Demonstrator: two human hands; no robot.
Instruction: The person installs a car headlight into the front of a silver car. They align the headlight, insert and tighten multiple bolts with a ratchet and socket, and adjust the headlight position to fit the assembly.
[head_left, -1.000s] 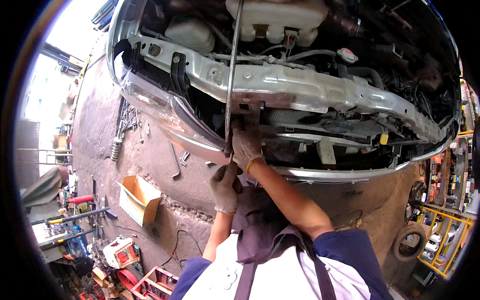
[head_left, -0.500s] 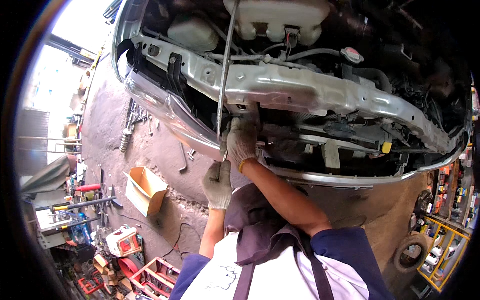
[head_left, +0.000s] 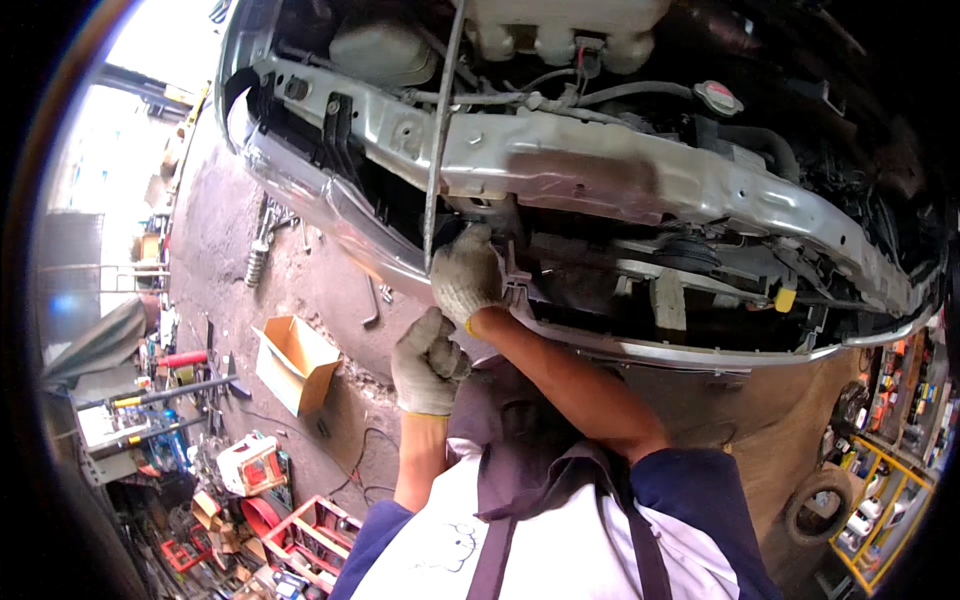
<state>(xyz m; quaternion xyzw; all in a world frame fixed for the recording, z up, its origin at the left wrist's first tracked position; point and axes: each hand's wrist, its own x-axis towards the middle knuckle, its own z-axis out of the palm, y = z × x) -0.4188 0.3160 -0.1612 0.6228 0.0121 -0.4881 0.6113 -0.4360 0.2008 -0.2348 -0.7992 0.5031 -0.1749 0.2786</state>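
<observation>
My left hand [head_left: 428,362], in a pale knit glove, hangs just outside the bumper with its fingers curled; what they hold, if anything, is hidden. My right hand [head_left: 467,272], gloved too, reaches over the chrome-like bumper [head_left: 350,228] into the gap below the silver radiator support [head_left: 600,165]. Its fingers look bent, and their tips are lost against the dark parts there. Close beside it, a long thin metal rod [head_left: 441,120] runs up past the radiator support into the engine bay. A bracket [head_left: 516,265] stands just right of that hand.
In the engine bay are a radiator cap [head_left: 718,97] and a pale plastic tank [head_left: 382,52]. On the floor at left lie an open cardboard box [head_left: 296,365], a bent metal bar [head_left: 371,303] and a spring strut [head_left: 259,256]. A tyre [head_left: 818,508] lies at lower right.
My left hand has drawn slightly down and left, and the thin metal tool between the hands no longer shows. My right hand has turned, with its fingers more curled.
</observation>
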